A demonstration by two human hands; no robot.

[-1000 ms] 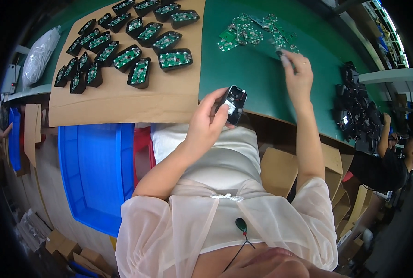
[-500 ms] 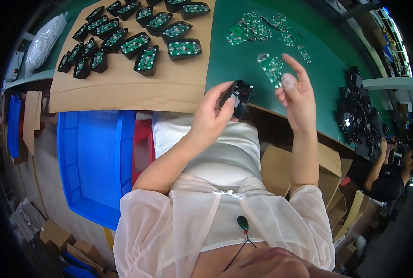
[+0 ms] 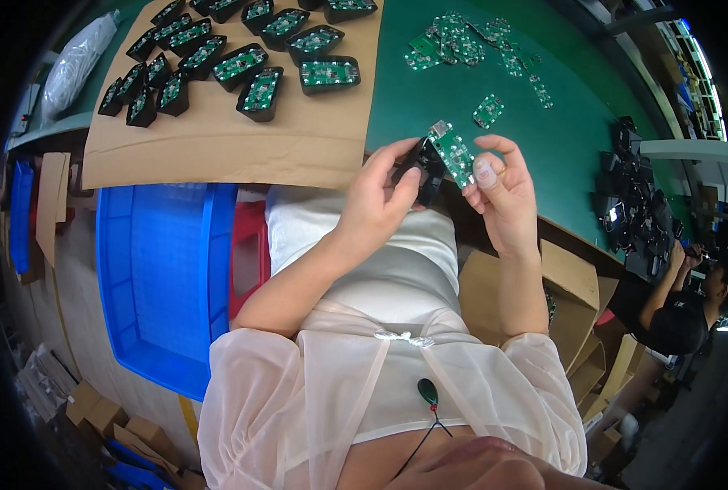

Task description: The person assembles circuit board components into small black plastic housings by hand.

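My left hand (image 3: 382, 186) is closed around a small black plastic housing (image 3: 431, 181), held over the front edge of the table. Between the thumb and fingers of my right hand (image 3: 501, 189) is a green circuit board (image 3: 452, 152), pinched by its lower end. The board is tilted, and its upper end overlaps the housing's top edge; I cannot tell if they touch. Just beyond my right hand a single circuit board (image 3: 488, 111) lies on the green tabletop. Farther back is a pile of circuit boards (image 3: 459, 41).
Black housings with boards in them (image 3: 330, 73) stand on a cardboard sheet (image 3: 241, 155) at left. A blue bin (image 3: 156, 286) sits below it, beside a red stool (image 3: 248, 261). Black housings (image 3: 637, 204) are heaped at right, near another person (image 3: 682, 302). Cardboard boxes (image 3: 572, 286) stand under the table.
My right hand has brought the circuit board left and down, up to the black housing. The left hand keeps its hold with little movement. The lone board on the table now shows.
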